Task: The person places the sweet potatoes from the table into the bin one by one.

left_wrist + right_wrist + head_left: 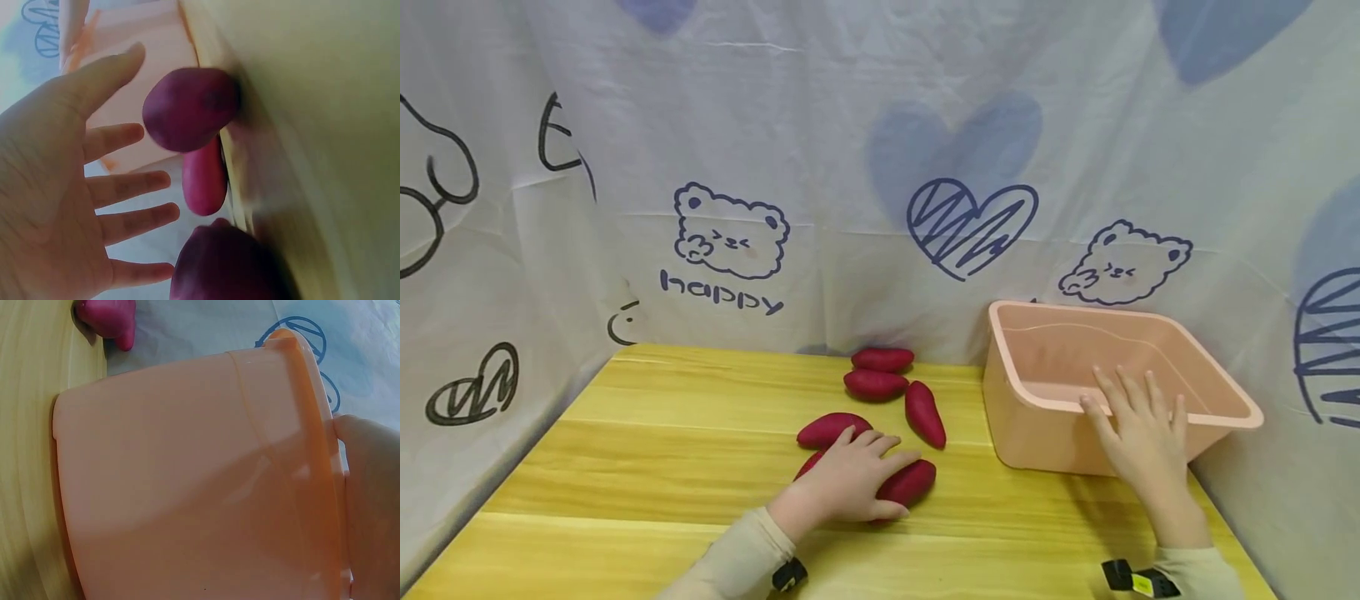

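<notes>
My left hand [853, 475] is over a purple-red sweet potato [913, 483], fingers spread and partly covering it. In the left wrist view this hand [56, 181] shows straight fingers, with a gap between the thumb and the nearest sweet potato [190, 109]. Two more lie by it, one sweet potato [831, 429] beyond the hand and another mostly hidden underneath. At the right, my right hand [1146, 442] lies across the near rim of a pink plastic bin [1037, 437], fingers extended over its inside. The right wrist view shows that hand [375, 487] against the rim.
Three other sweet potatoes lie farther back: one by the curtain [883, 360], one just before it, and one slanted sweet potato [925, 414] toward the bin. The yellow wood-grain table [647, 467] ends at a white patterned curtain [842, 275] behind and at both sides.
</notes>
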`<act>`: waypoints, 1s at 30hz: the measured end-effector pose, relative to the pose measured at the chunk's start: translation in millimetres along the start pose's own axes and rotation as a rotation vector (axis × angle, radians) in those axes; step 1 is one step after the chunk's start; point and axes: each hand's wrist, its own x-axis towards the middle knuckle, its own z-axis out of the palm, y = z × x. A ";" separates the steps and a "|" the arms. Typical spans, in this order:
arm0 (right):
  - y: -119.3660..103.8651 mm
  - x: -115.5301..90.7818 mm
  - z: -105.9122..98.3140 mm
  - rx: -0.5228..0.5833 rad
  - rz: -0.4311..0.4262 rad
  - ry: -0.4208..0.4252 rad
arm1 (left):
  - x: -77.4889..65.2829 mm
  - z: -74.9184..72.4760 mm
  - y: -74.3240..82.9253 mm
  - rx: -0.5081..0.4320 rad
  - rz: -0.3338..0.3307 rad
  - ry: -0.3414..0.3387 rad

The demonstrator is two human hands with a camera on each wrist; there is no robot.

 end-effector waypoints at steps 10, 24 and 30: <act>0.9 -0.8 1.5 0.003 -0.002 0.004 | 1.2 10.9 9.2 0.040 0.046 0.000; 1.2 0.2 0.7 0.000 -0.002 0.000 | 1.9 15.3 11.3 0.051 0.102 0.112; 0.5 1.0 -0.1 -0.002 -0.003 -0.002 | 1.0 14.7 13.0 0.031 0.089 0.119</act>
